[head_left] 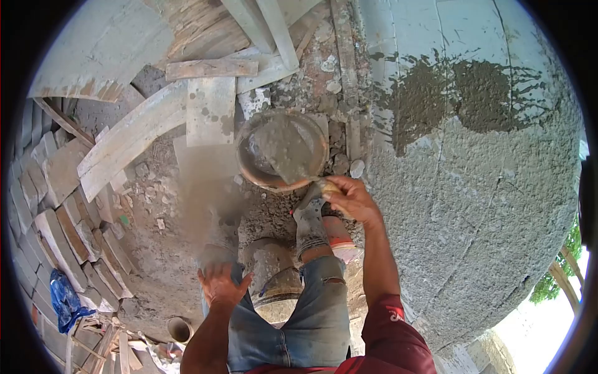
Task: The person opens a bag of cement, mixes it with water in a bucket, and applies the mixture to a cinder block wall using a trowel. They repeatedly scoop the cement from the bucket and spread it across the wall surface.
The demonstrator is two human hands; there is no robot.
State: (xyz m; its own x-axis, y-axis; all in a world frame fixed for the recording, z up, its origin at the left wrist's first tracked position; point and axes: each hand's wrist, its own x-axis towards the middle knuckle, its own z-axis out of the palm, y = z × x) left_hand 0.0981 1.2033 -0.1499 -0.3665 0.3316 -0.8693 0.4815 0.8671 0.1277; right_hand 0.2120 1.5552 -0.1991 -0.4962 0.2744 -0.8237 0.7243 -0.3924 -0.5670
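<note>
A round basin [245, 169] with wet grey mortar stands on the ground in front of my legs. My right hand [349, 198] is closed around the handle of a trowel [289, 153], whose mortar-covered blade lies over the inside of the basin. My left hand [223, 283] rests on my left thigh near the knee, fingers spread, holding nothing. A blurred patch partly hides my left lower leg. To the right rises a wall [473, 224] coated with rough grey mortar, with darker wet patches [479, 93] near its upper, smoother part.
Between my legs stands a mortar-stained bucket [271, 268], with a red and white bucket [338, 237] by my right leg. Boards [134, 134] lie ahead. Stacked blocks [62, 240] and a blue plastic bag [65, 302] are at the left. A pipe-like round object [180, 328] lies lower left.
</note>
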